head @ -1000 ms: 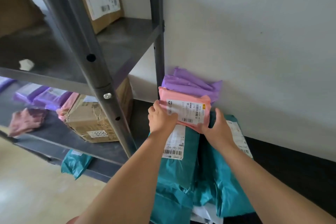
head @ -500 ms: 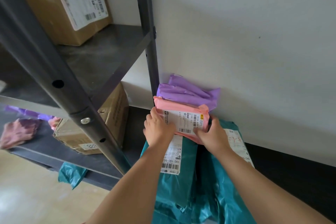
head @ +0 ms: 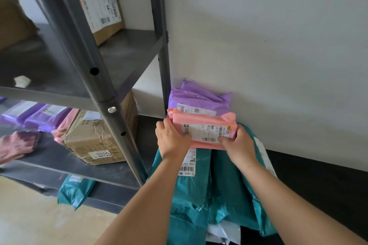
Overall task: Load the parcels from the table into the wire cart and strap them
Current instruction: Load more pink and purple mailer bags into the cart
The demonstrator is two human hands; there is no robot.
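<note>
Pink crinkly parcel [head: 199,121] (flat, rectangular) sits grasped by left grip [head: 172,141] and right grip [head: 239,146].

I see a parcel storeroom or mailroom corner: a grey steel shelving rack [head: 79,45] holds taped cardboard boxes [head: 89,141] with barcode labels and purple mailers [head: 39,117], and beside it teal courier bags [head: 229,185], a pink parcel [head: 199,117] and a purple parcel [head: 199,95], all labelled, are bunched against a plain white wall [head: 278,45].
</note>
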